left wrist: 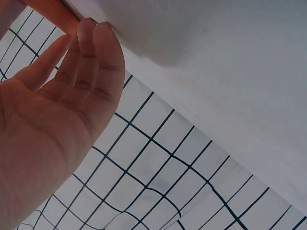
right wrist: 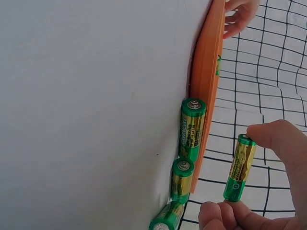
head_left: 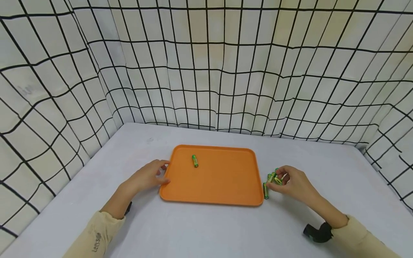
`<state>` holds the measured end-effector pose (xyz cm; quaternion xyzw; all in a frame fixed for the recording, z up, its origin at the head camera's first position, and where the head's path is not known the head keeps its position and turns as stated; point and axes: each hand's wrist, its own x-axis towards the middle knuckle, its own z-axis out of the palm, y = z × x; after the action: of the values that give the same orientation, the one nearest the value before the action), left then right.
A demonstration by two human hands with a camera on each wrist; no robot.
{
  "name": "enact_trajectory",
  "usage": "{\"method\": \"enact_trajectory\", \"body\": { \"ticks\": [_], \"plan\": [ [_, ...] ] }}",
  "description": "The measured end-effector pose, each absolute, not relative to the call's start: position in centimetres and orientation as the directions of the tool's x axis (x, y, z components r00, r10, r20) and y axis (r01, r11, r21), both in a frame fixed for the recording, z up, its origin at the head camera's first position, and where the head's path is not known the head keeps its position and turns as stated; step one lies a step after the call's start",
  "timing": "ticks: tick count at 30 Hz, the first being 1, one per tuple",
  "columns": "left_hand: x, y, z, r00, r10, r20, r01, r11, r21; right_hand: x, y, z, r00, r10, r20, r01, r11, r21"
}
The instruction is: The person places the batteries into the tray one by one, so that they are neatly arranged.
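An orange tray [head_left: 222, 179] lies on the white table, with one green and gold battery [head_left: 195, 161] toward its far left corner. My left hand [head_left: 148, 177] is at the tray's left edge, thumb on the rim and fingers at the side. Beyond the right edge my right hand [head_left: 292, 182] pinches a battery [right wrist: 240, 167] end to end between thumb and fingers, seen clearly in the right wrist view. Beneath and beside that hand several more batteries [right wrist: 193, 129] lie on the table, one [head_left: 266, 191] right alongside the tray's rim.
White walls with black grid netting [head_left: 206, 71] surround the table [head_left: 206, 229] at the back and both sides. A black wrist camera [head_left: 317, 233] sits on the right forearm, at the end of the beige sleeve.
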<state>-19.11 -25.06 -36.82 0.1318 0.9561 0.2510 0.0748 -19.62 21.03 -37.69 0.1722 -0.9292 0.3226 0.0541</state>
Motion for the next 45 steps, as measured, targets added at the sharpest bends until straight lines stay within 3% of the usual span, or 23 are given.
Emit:
{"method": "enact_trajectory", "body": {
  "ticks": [45],
  "plan": [
    [-18.9,-25.0,-36.7,-0.955,0.289,-0.063,0.225,0.849,0.478,-24.9,15.4,-36.3,-0.890,-0.420,0.176,-0.444,0.714,-0.541]
  ]
}}
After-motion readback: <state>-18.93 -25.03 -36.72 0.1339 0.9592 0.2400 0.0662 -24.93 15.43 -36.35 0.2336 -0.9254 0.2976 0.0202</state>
